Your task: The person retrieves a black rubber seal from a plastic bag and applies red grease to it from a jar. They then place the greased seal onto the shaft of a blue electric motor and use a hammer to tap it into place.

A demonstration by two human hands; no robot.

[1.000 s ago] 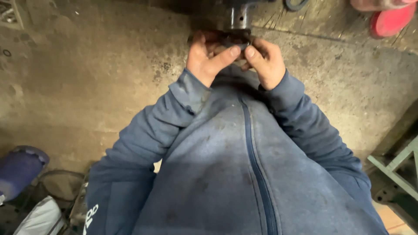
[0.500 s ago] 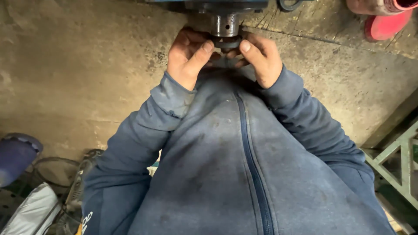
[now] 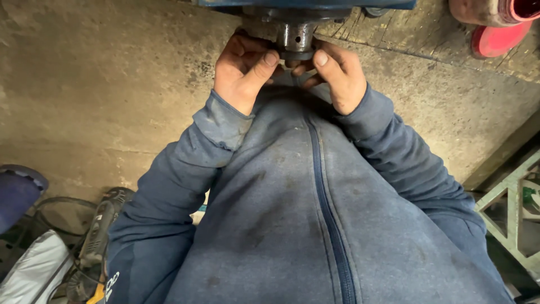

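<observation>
A short, grey, cylindrical metal shaft stub (image 3: 295, 37) is sticking out from under a blue-painted machine body (image 3: 306, 4) at the top edge of the view. Its surface is looking dull and worn, with a dark, flat metal ring (image 3: 298, 55) sitting around its lower end.

The left hand (image 3: 243, 70) is pressing in from the left of the shaft stub, its thumb lying against the ring and its fingers curling up behind the stub; it is gripping the ring. The right hand (image 3: 339, 76) is doing the same from the right, thumb on the ring's edge, fingers tucked below it. Both hands are touching the ring, and the two thumbs are nearly meeting beneath the stub.

Below the shaft stub, the person's blue zipped sweatshirt (image 3: 315, 214) is filling most of the view. To the left of the stub, bare stained concrete floor (image 3: 101, 95) is lying open. Far below-left of it, a grey power tool with a cable (image 3: 98, 231) is resting on the floor. To the right of the stub, a red round object (image 3: 498, 39) is sitting near the top corner, and a pale green metal frame (image 3: 514, 208) is standing at the right edge.
</observation>
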